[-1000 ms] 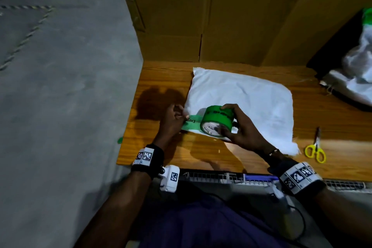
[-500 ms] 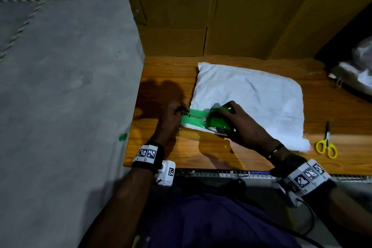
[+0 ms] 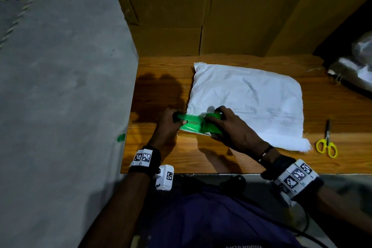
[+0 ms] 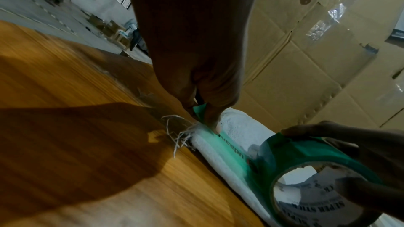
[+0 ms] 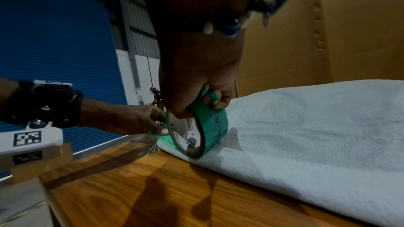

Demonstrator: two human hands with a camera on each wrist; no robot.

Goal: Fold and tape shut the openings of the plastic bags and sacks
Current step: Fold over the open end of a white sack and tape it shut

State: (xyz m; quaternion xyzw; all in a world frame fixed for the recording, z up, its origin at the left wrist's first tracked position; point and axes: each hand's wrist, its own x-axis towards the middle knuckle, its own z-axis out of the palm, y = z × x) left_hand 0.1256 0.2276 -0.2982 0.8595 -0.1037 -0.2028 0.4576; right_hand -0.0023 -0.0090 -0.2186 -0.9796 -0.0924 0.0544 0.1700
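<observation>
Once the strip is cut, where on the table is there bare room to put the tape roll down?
Bare wood lies left of the sack, beyond the left hand, and along the near edge between both wrists. A smaller patch sits between sack and scissors. The sack's near-left corner is crowded: both hands, roll.

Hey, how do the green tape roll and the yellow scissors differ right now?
The green tape roll is gripped by the right hand on the white sack; the yellow scissors lie untouched on the table. The roll stands on edge; the scissors lie flat and closed. Both are near the table's front edge.
</observation>
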